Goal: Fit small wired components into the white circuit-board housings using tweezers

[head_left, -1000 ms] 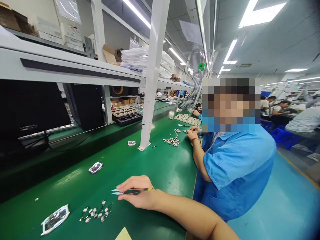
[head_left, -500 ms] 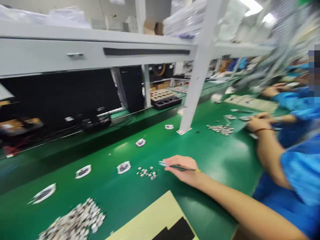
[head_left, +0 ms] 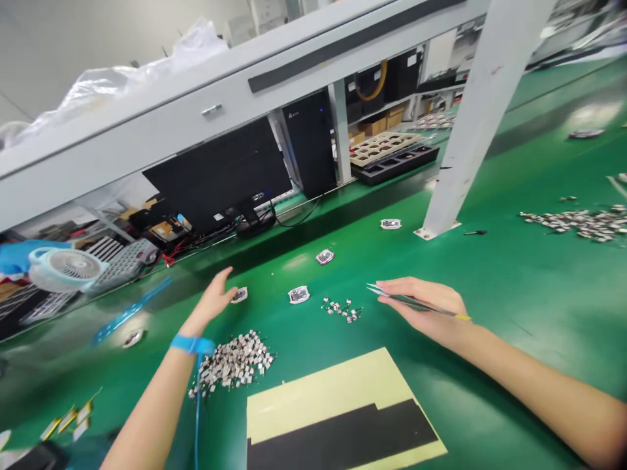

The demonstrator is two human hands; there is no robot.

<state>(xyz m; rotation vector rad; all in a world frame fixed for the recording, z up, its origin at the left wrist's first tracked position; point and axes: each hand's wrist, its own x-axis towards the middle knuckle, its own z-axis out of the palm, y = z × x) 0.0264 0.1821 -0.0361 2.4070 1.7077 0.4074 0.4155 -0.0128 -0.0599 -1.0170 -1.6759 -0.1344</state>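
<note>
My left hand (head_left: 215, 298), with a blue wrist strap (head_left: 192, 344) and cord, reaches over the bench, fingers apart. Its fingertips are at a small white-rimmed part (head_left: 240, 295) holding a circuit board; whether they touch it I cannot tell. In my right hand (head_left: 431, 303) is a pair of tweezers (head_left: 414, 302), tips slightly apart and pointing left. Left of the tips lies a small cluster of tiny silvery pieces with short wires (head_left: 341, 309). Similar white-rimmed parts (head_left: 298, 295) lie further along the bench. A larger heap of tiny pieces (head_left: 238, 359) is beside my left forearm.
A pale yellow sheet with a black area (head_left: 323, 382) lies in front of me. A white post (head_left: 470, 130) stands on the green bench (head_left: 304, 333). Behind are a monitor (head_left: 220, 176), trays (head_left: 392, 163) and a small fan (head_left: 68, 267). Another heap (head_left: 582, 222) lies at right.
The view has swung left, and the co-workers at right have gone out of sight. My left hand has come into view at a white-rimmed part. My right hand still holds the tweezers.
</note>
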